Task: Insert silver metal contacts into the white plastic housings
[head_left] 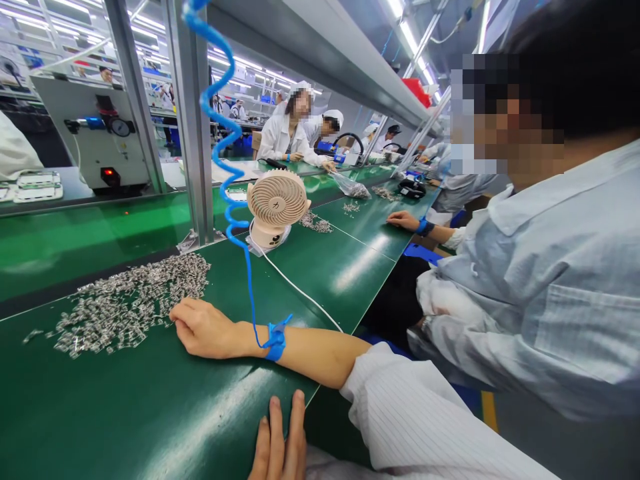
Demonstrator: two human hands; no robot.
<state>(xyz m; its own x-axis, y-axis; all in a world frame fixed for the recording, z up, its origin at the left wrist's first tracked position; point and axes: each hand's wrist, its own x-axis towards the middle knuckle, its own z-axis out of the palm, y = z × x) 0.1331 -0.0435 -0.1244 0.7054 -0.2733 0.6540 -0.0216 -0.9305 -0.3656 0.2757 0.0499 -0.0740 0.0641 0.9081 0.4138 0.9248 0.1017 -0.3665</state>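
My right hand [206,329], with a blue wrist strap [276,339], rests on the green work surface [220,407] at the right edge of a pile of small shiny metal parts [135,300]. Its fingers are curled together and the tips reach the pile's edge. Whatever they may hold is hidden or too small to name. Low in the picture is my left hand [283,440], fingers stretched out over the table near its edge, apart from the parts. Its palm and thumb are cut off or hidden.
A coiled blue cord [220,120] hangs down to the strap. Behind my right wrist stands a beige fan [278,207] with a white cable [300,290]. A co-worker [545,267] sits close on the right. Further along lie more small parts [317,222] and a clear bag [353,187].
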